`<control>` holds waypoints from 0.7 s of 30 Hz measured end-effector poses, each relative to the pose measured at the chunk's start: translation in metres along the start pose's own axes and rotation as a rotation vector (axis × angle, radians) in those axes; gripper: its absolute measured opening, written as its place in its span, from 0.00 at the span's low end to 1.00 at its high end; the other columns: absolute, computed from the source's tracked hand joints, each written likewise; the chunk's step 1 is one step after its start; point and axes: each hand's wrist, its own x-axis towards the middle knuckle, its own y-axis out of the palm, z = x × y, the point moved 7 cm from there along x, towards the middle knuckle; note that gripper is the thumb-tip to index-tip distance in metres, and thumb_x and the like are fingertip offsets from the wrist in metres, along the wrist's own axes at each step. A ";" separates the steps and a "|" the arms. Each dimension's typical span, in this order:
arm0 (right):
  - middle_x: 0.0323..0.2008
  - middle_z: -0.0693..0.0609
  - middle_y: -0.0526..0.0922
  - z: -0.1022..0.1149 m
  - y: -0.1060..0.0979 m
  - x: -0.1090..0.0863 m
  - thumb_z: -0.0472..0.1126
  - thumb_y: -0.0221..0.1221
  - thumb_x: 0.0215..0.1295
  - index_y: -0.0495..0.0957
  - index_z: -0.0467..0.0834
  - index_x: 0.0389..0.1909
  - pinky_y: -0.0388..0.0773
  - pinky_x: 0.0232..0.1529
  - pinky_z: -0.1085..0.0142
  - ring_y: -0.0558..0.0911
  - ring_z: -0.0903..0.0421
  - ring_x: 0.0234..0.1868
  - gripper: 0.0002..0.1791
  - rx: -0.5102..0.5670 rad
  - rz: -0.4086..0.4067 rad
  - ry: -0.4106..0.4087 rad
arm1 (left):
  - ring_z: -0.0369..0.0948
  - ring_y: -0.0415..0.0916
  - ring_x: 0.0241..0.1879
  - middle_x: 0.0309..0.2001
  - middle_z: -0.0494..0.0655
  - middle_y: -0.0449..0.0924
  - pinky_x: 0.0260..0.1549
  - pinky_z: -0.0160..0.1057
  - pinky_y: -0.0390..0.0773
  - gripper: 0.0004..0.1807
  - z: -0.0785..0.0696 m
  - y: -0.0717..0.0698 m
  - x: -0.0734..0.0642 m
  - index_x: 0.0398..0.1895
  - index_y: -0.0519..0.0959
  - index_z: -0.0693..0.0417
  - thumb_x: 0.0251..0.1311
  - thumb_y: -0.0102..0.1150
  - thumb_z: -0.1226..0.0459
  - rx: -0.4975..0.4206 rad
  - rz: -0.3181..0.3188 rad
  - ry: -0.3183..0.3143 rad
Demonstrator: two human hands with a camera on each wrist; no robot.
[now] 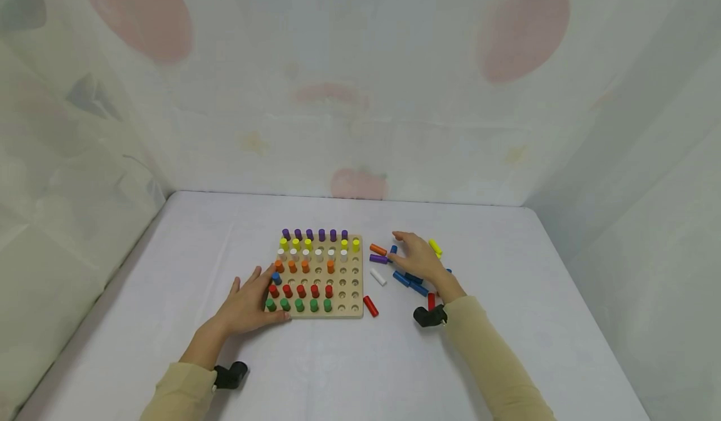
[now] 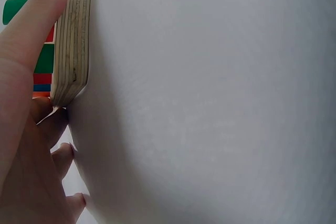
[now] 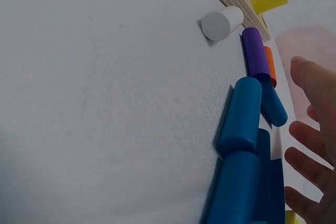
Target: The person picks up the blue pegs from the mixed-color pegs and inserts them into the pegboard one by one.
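A wooden pegboard (image 1: 352,311) carries rows of purple, yellow, white, orange, blue, red and green pegs. My left hand (image 1: 245,305) rests at its near left corner, the thumb along the front edge and the other fingers spread beside the left side. In the left wrist view the thumb (image 2: 31,30) lies against the board's layered edge (image 2: 73,35). To the right of the board, my right hand (image 1: 421,258) is over loose pegs, its thumb and fingers apart with nothing between them. Nearest to it are blue pegs (image 3: 240,114), a purple peg (image 3: 254,53) and an orange peg (image 1: 378,249).
A white peg (image 1: 378,276) and a red peg (image 1: 370,306) lie close to the board's right side. Beyond the right hand is a yellow peg (image 1: 435,246); another red peg (image 1: 431,301) lies by the right wrist. A white cloth covers the table (image 1: 315,371), with curtains around it.
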 end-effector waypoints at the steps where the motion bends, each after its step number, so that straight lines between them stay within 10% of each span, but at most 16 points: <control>1: 0.59 0.48 0.73 0.000 0.000 0.000 0.53 0.61 0.57 0.64 0.45 0.64 0.66 0.61 0.54 0.69 0.49 0.61 0.35 -0.004 0.004 0.000 | 0.59 0.42 0.70 0.69 0.57 0.55 0.59 0.70 0.35 0.64 0.000 0.000 0.000 0.71 0.49 0.55 0.35 0.63 0.32 -0.001 0.000 -0.001; 21: 0.55 0.46 0.75 -0.002 0.003 -0.003 0.55 0.61 0.55 0.73 0.44 0.57 0.69 0.59 0.54 0.73 0.49 0.57 0.30 -0.137 -0.013 -0.033 | 0.60 0.43 0.69 0.68 0.58 0.57 0.59 0.70 0.35 0.64 -0.001 -0.001 0.000 0.71 0.50 0.56 0.34 0.64 0.32 -0.015 -0.016 0.006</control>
